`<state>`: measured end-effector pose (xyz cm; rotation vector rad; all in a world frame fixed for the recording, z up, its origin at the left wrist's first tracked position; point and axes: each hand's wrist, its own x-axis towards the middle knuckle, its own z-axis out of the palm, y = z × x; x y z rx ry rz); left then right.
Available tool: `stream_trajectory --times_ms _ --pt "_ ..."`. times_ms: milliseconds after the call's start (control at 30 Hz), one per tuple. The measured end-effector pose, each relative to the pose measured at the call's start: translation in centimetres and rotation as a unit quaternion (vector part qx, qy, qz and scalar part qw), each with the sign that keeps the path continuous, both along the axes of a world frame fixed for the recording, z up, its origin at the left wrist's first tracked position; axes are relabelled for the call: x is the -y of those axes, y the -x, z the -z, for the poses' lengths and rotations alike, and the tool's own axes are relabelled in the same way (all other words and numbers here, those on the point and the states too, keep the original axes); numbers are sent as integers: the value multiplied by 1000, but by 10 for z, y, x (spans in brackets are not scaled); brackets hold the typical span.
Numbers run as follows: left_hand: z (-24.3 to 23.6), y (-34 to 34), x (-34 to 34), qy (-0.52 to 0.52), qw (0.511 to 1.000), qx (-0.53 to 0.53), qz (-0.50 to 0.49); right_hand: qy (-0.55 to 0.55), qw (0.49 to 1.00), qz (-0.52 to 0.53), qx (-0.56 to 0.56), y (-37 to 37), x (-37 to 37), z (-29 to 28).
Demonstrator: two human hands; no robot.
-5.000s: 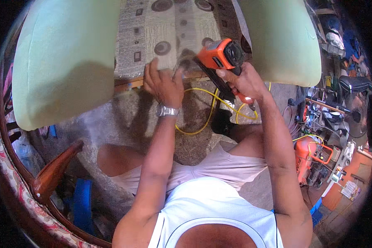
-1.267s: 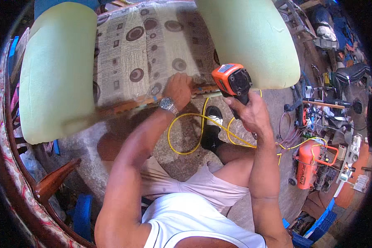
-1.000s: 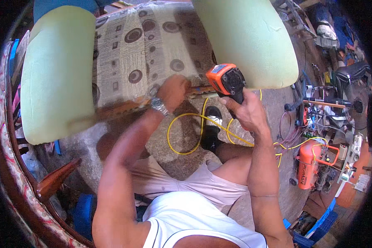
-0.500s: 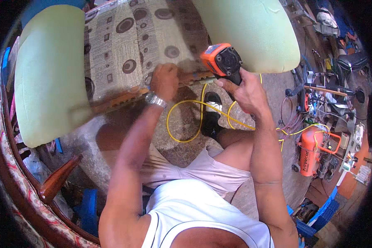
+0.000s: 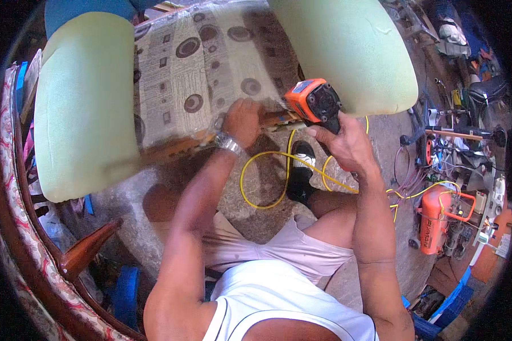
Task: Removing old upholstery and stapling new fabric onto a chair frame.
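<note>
Patterned fabric [image 5: 179, 74] with brown circles and squares lies over a seat between two pale green foam-padded arms. Its near edge runs along a wooden rail [image 5: 179, 149]. My left hand [image 5: 243, 124], wearing a metal watch, is closed over this edge, with the fingertips hidden. In my right hand [image 5: 350, 142] is an orange and black staple gun [image 5: 316, 103], gripped by its handle. The tool's front end is at the rail's right part, a short way right of my left hand; whether it touches the rail I cannot tell.
The foam arms [image 5: 85, 108] flank the seat. A yellow air hose [image 5: 256, 199] loops on the floor by my shoe and runs right to an orange compressor [image 5: 435, 219]. Scattered tools lie at the right. A wooden leg [image 5: 88, 250] juts out from red-patterned upholstery at the left.
The whole view has shifted, so the seat appears slightly further right and lower. The staple gun is a little closer to the rail. My left hand keeps its place on the fabric edge.
</note>
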<state>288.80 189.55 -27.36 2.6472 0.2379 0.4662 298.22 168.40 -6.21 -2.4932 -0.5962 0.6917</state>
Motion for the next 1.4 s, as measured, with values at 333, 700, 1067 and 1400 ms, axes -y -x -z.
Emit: stream_trajectory --times_ms 333,700,1067,1400 --pt "2 6 -4 -77 994 -19 76 -21 993 54 -98 -3 -13 4" --pt "-12 41 5 -60 995 42 73 -16 995 81 -57 -8 -18 42" --pt "9 49 6 -80 995 8 66 33 995 73 -56 -9 -14 57" --pt "7 61 0 -54 996 27 64 59 989 51 -124 14 -37 40"
